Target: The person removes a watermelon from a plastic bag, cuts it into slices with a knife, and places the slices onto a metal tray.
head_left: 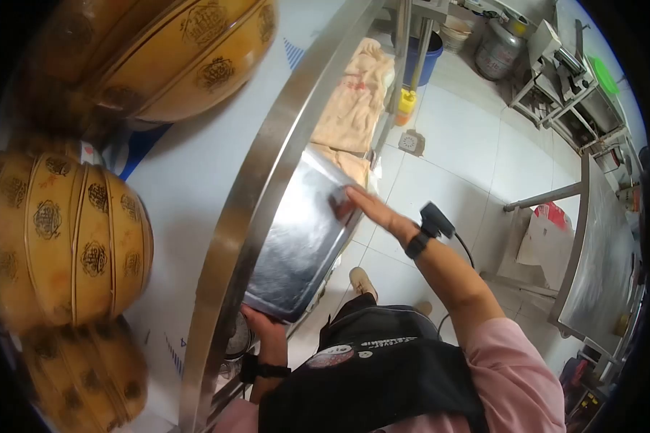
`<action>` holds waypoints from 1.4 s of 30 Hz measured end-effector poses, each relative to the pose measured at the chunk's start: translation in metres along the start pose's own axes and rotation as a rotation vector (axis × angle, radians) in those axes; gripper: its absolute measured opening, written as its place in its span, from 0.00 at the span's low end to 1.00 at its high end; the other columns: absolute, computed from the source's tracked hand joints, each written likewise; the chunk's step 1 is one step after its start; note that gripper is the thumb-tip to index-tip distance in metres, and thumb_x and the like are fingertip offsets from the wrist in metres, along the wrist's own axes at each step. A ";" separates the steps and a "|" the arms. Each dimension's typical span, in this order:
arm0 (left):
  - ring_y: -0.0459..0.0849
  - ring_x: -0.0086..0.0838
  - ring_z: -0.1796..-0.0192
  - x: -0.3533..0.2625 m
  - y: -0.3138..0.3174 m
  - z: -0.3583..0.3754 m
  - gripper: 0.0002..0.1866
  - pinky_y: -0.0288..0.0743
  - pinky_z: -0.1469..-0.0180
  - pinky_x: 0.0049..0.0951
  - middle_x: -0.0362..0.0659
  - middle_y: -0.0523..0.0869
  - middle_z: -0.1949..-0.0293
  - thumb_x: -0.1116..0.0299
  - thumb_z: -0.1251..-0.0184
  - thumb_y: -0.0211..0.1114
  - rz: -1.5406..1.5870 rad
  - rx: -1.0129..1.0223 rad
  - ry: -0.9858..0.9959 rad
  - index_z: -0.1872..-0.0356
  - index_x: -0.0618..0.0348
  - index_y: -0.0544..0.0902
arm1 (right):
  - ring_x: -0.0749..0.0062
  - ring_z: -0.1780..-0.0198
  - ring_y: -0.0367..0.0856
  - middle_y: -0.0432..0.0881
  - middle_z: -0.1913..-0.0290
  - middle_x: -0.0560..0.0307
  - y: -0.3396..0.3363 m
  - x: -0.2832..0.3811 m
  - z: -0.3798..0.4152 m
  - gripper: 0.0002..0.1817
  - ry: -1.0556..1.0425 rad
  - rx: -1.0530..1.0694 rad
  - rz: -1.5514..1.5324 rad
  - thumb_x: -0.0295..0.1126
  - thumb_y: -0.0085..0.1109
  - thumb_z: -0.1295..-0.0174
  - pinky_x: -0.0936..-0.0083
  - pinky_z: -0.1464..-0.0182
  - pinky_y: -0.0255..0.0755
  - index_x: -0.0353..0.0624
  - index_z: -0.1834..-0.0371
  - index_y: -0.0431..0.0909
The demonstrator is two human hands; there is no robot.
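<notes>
A shiny rectangular metal tray lies tilted in the head view, beside and below the steel edge of the counter. My left hand grips the tray's near corner; its fingers are partly hidden beneath it. Against the tray's far right edge rests my right hand, its fingers stretched out straight and touching the metal. Just beyond the tray, folded tan cloths with faint red print lie on a lower surface. Each wrist wears a black strap.
Stacks of yellow-brown bowls with dark printed emblems stand on the white counter at left. A blue bin, a gas cylinder and a steel table stand around the tiled floor. A yellow-capped bottle is near the bin.
</notes>
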State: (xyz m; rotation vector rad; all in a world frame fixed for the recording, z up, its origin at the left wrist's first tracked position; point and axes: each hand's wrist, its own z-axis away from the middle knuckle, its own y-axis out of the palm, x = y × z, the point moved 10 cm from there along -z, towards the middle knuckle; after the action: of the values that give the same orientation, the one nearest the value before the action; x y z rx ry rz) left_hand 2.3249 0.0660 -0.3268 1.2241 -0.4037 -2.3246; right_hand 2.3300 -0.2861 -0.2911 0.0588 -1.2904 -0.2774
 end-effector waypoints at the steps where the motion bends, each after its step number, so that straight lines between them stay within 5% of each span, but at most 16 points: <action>1: 0.58 0.38 0.37 0.003 0.010 0.010 0.36 0.53 0.36 0.38 0.43 0.58 0.36 0.41 0.38 0.44 0.063 0.099 0.013 0.38 0.58 0.56 | 0.57 0.57 0.75 0.76 0.62 0.43 0.014 -0.007 0.019 0.29 0.002 -0.021 -0.065 0.51 0.41 0.40 0.70 0.51 0.65 0.35 0.47 0.64; 3: 0.59 0.38 0.37 -0.001 0.018 0.017 0.36 0.53 0.36 0.39 0.45 0.59 0.37 0.40 0.39 0.43 -0.014 0.073 0.155 0.39 0.59 0.57 | 0.65 0.47 0.68 0.73 0.52 0.49 0.017 0.024 0.066 0.24 -0.198 -0.185 0.409 0.44 0.45 0.39 0.69 0.45 0.59 0.41 0.44 0.62; 6: 0.67 0.38 0.43 0.001 0.054 0.058 0.34 0.60 0.40 0.38 0.47 0.66 0.42 0.43 0.37 0.45 0.005 -0.020 0.111 0.42 0.63 0.61 | 0.58 0.45 0.65 0.68 0.46 0.48 -0.014 0.055 0.131 0.25 -0.447 -0.539 0.680 0.39 0.50 0.43 0.66 0.43 0.56 0.43 0.43 0.63; 13: 0.73 0.35 0.50 0.035 0.114 0.144 0.25 0.71 0.49 0.34 0.46 0.72 0.50 0.52 0.33 0.45 -0.258 0.118 0.170 0.49 0.65 0.68 | 0.57 0.39 0.59 0.61 0.40 0.51 0.002 0.145 0.270 0.27 -0.903 -0.564 1.453 0.39 0.54 0.50 0.56 0.39 0.48 0.44 0.45 0.65; 18: 0.76 0.32 0.58 0.074 0.142 0.181 0.23 0.73 0.56 0.30 0.46 0.76 0.57 0.53 0.33 0.45 -0.343 0.266 0.207 0.54 0.67 0.71 | 0.53 0.40 0.58 0.61 0.41 0.46 -0.170 0.053 0.378 0.25 -0.175 -1.380 0.879 0.41 0.50 0.45 0.55 0.40 0.51 0.42 0.45 0.64; 20: 0.78 0.31 0.64 0.077 0.149 0.187 0.23 0.74 0.61 0.29 0.45 0.78 0.63 0.52 0.33 0.46 -0.346 0.297 0.280 0.59 0.67 0.74 | 0.56 0.46 0.66 0.65 0.44 0.47 -0.207 -0.037 0.410 0.25 0.097 -1.259 0.825 0.46 0.48 0.42 0.56 0.45 0.59 0.41 0.47 0.64; 21: 0.76 0.29 0.69 0.066 0.167 0.198 0.22 0.71 0.66 0.28 0.42 0.78 0.69 0.52 0.34 0.47 -0.572 0.433 0.525 0.67 0.65 0.74 | 0.56 0.46 0.66 0.65 0.44 0.47 -0.210 -0.046 0.438 0.25 0.113 -1.266 0.820 0.46 0.48 0.42 0.56 0.45 0.59 0.41 0.47 0.64; 23: 0.70 0.28 0.83 0.066 0.211 0.252 0.26 0.63 0.77 0.28 0.38 0.72 0.86 0.49 0.37 0.50 -0.846 0.630 0.901 0.86 0.59 0.68 | 0.56 0.52 0.73 0.68 0.48 0.44 -0.194 -0.120 0.469 0.30 0.115 -0.975 -0.635 0.56 0.47 0.44 0.56 0.51 0.67 0.38 0.52 0.66; 25: 0.68 0.31 0.83 0.078 0.253 0.311 0.26 0.60 0.78 0.29 0.40 0.69 0.87 0.44 0.44 0.54 -0.956 0.999 1.426 0.88 0.56 0.67 | 0.57 0.53 0.73 0.68 0.50 0.44 -0.177 -0.131 0.508 0.36 0.026 -0.884 -0.955 0.60 0.47 0.47 0.57 0.52 0.68 0.36 0.49 0.63; 27: 0.67 0.32 0.84 0.109 0.281 0.376 0.26 0.56 0.78 0.28 0.40 0.66 0.88 0.41 0.55 0.59 -0.917 1.462 1.625 0.89 0.54 0.67 | 0.58 0.54 0.73 0.68 0.53 0.44 -0.151 -0.137 0.533 0.43 -0.091 -0.790 -1.275 0.65 0.46 0.49 0.58 0.52 0.70 0.34 0.47 0.60; 29: 0.65 0.28 0.85 0.141 0.295 0.419 0.25 0.54 0.78 0.26 0.36 0.64 0.88 0.41 0.61 0.61 -0.918 1.758 1.689 0.90 0.52 0.66 | 0.55 0.61 0.76 0.69 0.55 0.43 -0.125 -0.147 0.558 0.46 -0.085 -0.771 -1.287 0.67 0.46 0.51 0.61 0.59 0.75 0.30 0.48 0.59; 32: 0.65 0.31 0.84 0.179 0.296 0.446 0.23 0.55 0.77 0.29 0.37 0.66 0.87 0.43 0.58 0.59 -0.830 2.073 1.676 0.88 0.53 0.68 | 0.60 0.66 0.78 0.73 0.59 0.45 -0.098 -0.205 0.575 0.35 0.084 -0.942 -1.213 0.56 0.55 0.50 0.64 0.66 0.76 0.32 0.53 0.64; 34: 0.65 0.30 0.84 0.197 0.296 0.452 0.23 0.55 0.77 0.28 0.37 0.66 0.87 0.43 0.59 0.60 -0.750 2.152 1.582 0.88 0.53 0.68 | 0.61 0.68 0.78 0.74 0.61 0.46 -0.078 -0.225 0.580 0.29 0.182 -1.017 -1.085 0.48 0.58 0.49 0.66 0.68 0.77 0.33 0.56 0.66; 37: 0.64 0.27 0.83 0.222 0.292 0.452 0.25 0.55 0.75 0.26 0.34 0.64 0.88 0.40 0.62 0.59 -0.635 2.217 1.503 0.90 0.51 0.65 | 0.65 0.70 0.77 0.75 0.66 0.49 -0.034 -0.253 0.577 0.14 0.198 -1.020 -1.407 0.32 0.55 0.50 0.69 0.69 0.77 0.35 0.63 0.69; 40: 0.72 0.31 0.72 0.253 0.281 0.446 0.21 0.62 0.65 0.29 0.38 0.73 0.79 0.45 0.57 0.62 -0.575 2.378 1.292 0.81 0.54 0.73 | 0.65 0.70 0.76 0.74 0.68 0.50 -0.006 -0.278 0.617 0.11 0.217 -1.308 -1.445 0.25 0.50 0.53 0.70 0.69 0.77 0.34 0.65 0.69; 42: 0.72 0.38 0.56 0.293 0.286 0.435 0.15 0.63 0.52 0.36 0.45 0.76 0.63 0.58 0.50 0.63 -0.986 2.265 1.267 0.66 0.57 0.76 | 0.62 0.68 0.76 0.73 0.68 0.50 0.009 -0.305 0.652 0.13 0.085 -1.535 -1.506 0.23 0.50 0.54 0.68 0.69 0.76 0.32 0.64 0.67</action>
State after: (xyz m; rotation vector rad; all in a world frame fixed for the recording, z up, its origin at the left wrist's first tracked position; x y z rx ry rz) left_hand 1.9003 -0.3167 -0.1537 -1.6734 1.0540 -0.1923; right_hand 1.6343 -0.1324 -0.3930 -0.2852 -0.4159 -2.4091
